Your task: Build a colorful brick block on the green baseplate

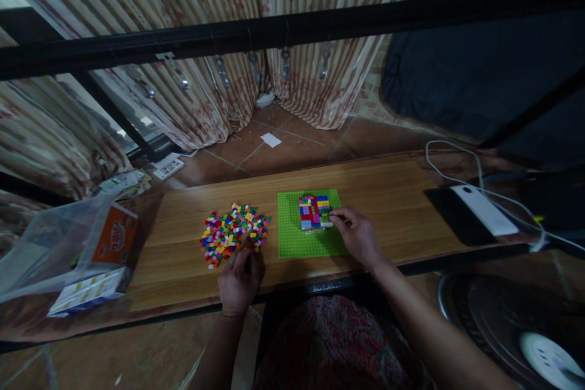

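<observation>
A green studded baseplate (292, 247) lies on the wooden board. Standing on it is a block of many-coloured building bricks (314, 213), red, blue, yellow, pink and white among them. My right hand (359, 234) reaches in from the right, thumb and forefinger pinched together at the right edge of this block. Whatever sits between those fingertips is too small to make out. To the left is a loose pile of small coloured bricks (233, 228). My left hand (239, 280) rests at the pile's near edge with fingers curled down; their tips are partly hidden.
The wooden board (388, 195) carries all of this. Leftward stand a clear plastic bin (46, 237), an orange box (116, 234) and a white-and-yellow carton (89, 292). At right lie a black pad (457, 219), a white device (487, 210) and a white cable (452, 143). A dark rail (292, 30) crosses beyond.
</observation>
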Action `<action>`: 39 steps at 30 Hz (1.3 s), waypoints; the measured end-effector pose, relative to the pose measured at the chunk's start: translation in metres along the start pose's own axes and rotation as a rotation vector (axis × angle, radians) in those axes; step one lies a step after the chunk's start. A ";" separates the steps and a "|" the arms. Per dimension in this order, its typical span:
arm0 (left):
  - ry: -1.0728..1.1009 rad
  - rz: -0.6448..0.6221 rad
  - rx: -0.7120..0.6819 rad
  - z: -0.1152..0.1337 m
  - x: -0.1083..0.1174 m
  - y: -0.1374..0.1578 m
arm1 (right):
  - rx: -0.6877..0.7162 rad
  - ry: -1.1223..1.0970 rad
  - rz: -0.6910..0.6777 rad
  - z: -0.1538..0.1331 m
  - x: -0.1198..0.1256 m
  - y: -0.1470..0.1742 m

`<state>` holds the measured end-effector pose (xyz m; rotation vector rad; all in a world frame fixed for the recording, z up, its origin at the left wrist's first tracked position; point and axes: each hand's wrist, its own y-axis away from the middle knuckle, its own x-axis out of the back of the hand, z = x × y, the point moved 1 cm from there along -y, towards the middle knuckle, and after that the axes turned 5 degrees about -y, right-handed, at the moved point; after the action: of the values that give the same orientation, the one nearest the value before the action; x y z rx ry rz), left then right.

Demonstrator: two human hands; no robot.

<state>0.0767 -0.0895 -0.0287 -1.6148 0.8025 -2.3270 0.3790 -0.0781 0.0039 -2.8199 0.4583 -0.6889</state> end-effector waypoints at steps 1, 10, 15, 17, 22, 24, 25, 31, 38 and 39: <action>-0.001 -0.002 0.004 0.000 0.000 0.000 | 0.015 0.004 -0.007 0.000 -0.001 0.000; 0.011 -0.007 0.013 0.000 0.000 0.001 | 0.158 0.113 -0.065 -0.001 -0.005 -0.013; 0.012 -0.020 0.016 -0.001 -0.001 0.001 | 0.131 0.113 -0.053 0.004 -0.009 -0.018; 0.009 -0.018 0.019 0.000 -0.001 0.001 | 0.103 0.085 -0.036 0.007 -0.011 -0.020; -0.006 -0.013 0.026 0.000 -0.001 0.002 | -0.015 -0.022 0.036 0.018 -0.013 -0.026; -0.013 -0.013 0.030 0.000 -0.002 0.003 | -0.076 -0.076 0.062 0.022 -0.016 -0.027; -0.016 -0.013 0.032 0.000 -0.002 0.003 | -0.114 -0.116 0.075 0.024 -0.018 -0.027; -0.012 -0.022 0.019 -0.001 -0.002 0.002 | -0.359 -0.453 0.140 0.024 -0.031 -0.023; -0.019 -0.028 0.035 0.000 -0.002 0.002 | -0.377 -0.512 0.145 0.017 -0.033 -0.025; -0.017 -0.029 0.033 0.000 -0.002 0.002 | -0.368 -0.508 0.137 0.018 -0.033 -0.025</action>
<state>0.0769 -0.0905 -0.0312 -1.6417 0.7382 -2.3301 0.3655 -0.0412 -0.0187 -3.0968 0.7281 0.1653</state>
